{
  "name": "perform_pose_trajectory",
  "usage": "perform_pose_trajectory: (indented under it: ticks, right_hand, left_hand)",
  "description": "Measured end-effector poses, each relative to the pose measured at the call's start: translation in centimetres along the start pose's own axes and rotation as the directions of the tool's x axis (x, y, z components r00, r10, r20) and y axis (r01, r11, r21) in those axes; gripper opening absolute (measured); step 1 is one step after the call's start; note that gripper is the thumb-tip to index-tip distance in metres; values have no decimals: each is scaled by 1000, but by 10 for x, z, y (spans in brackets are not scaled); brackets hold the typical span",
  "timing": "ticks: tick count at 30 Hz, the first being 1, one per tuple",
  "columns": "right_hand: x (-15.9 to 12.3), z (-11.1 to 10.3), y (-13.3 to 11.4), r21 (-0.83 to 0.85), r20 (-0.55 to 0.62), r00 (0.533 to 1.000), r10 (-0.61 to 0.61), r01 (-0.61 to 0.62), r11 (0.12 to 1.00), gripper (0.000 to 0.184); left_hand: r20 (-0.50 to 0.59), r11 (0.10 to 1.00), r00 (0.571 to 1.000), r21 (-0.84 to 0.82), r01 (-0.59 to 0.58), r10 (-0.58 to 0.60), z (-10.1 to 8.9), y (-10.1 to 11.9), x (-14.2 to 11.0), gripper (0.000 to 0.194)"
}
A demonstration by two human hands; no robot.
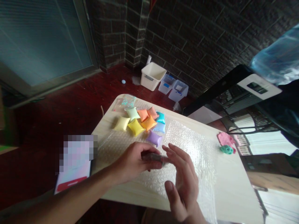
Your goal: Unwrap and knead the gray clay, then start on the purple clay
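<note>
My left hand [133,160] is closed around a dark brown packet [153,156] above the bubble wrap [187,146]. To its right, my right hand [184,174] is open, thumb apart from the fingers; its fingertips are close to the packet's end, and I cannot tell if they touch it. Just beyond my hands lies a purple packet [154,138]. Farther back sit several more puffy packets, among them a bright yellow one [135,127], an orange one [149,123], a pale green one [132,114] and a light blue one [159,127].
The pale wooden table [235,180] carries pink lumps [226,139] and a green lump [226,149] at the right. A clear bag [128,101] lies at the far corner. A screen [74,168] stands left. Beyond are a white basket [151,77] and clear bins [178,91] on the floor.
</note>
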State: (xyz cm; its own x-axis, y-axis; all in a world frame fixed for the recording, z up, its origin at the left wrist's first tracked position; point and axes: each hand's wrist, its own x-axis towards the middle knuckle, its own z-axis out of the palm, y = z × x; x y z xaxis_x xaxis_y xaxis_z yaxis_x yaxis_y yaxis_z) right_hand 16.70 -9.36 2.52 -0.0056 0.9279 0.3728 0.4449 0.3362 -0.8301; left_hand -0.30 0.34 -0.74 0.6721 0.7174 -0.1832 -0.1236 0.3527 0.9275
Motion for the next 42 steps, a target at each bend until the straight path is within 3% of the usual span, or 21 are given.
perform_pose_trajectory:
  ticks: [4, 7, 9, 13, 17, 19, 21, 23, 24, 26, 28, 33, 38, 42]
  right_hand:
    - [7, 3, 1, 303, -85, 976, 203, -169, 938, 37]
    - [15, 2, 3, 508, -23, 940, 340, -281, 814, 33]
    - [18, 0, 4, 532, 14, 930, 366, -317, 785, 39]
    - [16, 0, 4, 445, 30, 942, 336, -313, 839, 39]
    - [13, 3, 4, 469, -7, 940, 342, -299, 831, 35]
    - [14, 4, 3, 521, -56, 922, 382, -299, 800, 32]
    - [15, 4, 1, 537, -88, 913, 399, -294, 791, 33]
    - [16, 4, -1, 490, -90, 920, 382, -293, 821, 34]
    - [16, 4, -2, 457, -83, 928, 364, -289, 841, 33]
    - [16, 5, -4, 404, -45, 943, 330, -285, 869, 33]
    - [15, 5, -4, 376, -1, 953, 304, -281, 883, 35]
    - [15, 5, -2, 411, -11, 952, 305, -273, 870, 34]
    - [18, 1, -2, 608, -51, 932, 359, -256, 751, 34]
    - [20, 0, -4, 691, -57, 900, 433, -278, 668, 34]
  left_hand:
    - [-119, 950, 970, 257, -177, 213, 0, 3, -3, 29]
    - [-103, 770, 879, 537, -345, 466, -1, 4, -6, 21]
    - [-38, 647, 822, 637, -418, 568, -2, 1, -8, 23]
    - [57, 535, 784, 700, -473, 618, -1, -5, -9, 18]
    - [63, 534, 791, 705, -467, 609, 3, -5, -10, 9]
    - [12, 599, 821, 677, -427, 571, 6, -1, -11, 10]
    - [-49, 764, 902, 552, -334, 429, 9, 3, -12, 21]
    - [20, 959, 987, 232, -160, 160, 11, 7, -13, 37]
    - [85, 998, 995, 13, -54, 53, 11, 8, -14, 36]
    - [240, 935, 967, -314, 163, -88, 10, 8, -13, 41]
    - [322, 847, 935, -444, 291, -152, 7, 8, -11, 34]
    - [256, 847, 937, -419, 328, -237, 7, 9, -10, 25]
    - [252, 908, 940, -293, 300, -230, 15, 14, -13, 26]
    - [269, 909, 940, -299, 289, -210, 17, 16, -13, 27]
